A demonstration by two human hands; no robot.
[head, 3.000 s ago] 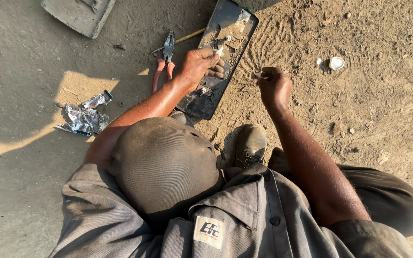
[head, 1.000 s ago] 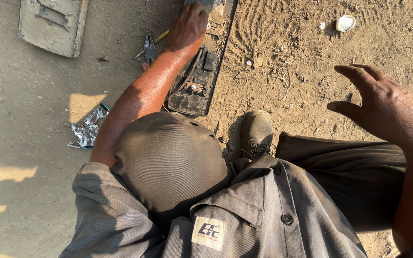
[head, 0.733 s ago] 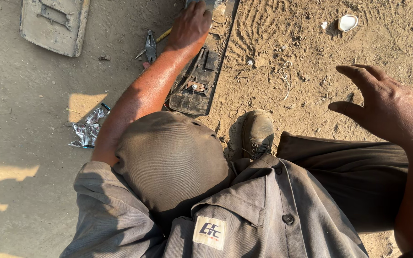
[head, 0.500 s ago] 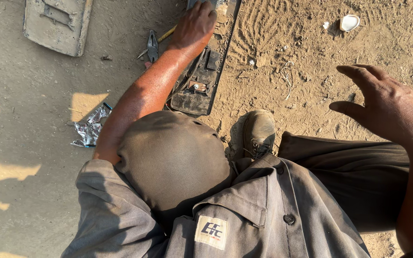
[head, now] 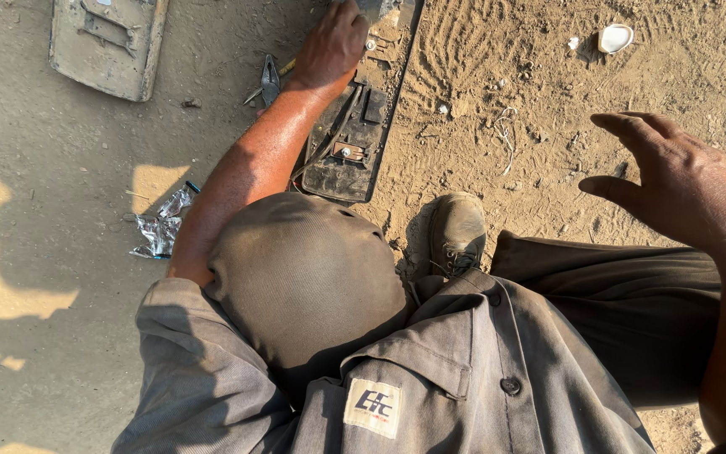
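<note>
My left hand (head: 334,42) reaches far forward and rests on the top end of a long dark panel (head: 348,160) that lies on the sandy ground, with small metal parts and wires on it. Its fingers curl toward a grey metal piece (head: 377,8) at the frame's top edge; whether they grip it is hidden. Just left of that wrist lie pliers (head: 270,80). My right hand (head: 674,181) hovers in the air at the right, palm down, fingers spread, holding nothing.
A grey rectangular cover (head: 107,46) lies at the top left. Crumpled foil (head: 161,231) sits beside my left elbow. A small white cap (head: 613,38) is on the sand at top right. My bent knee (head: 304,277) and shoe (head: 457,231) fill the middle.
My left hand has moved farther up the dark panel. My right hand has lifted off the ground beside the panel and now hangs open at the right.
</note>
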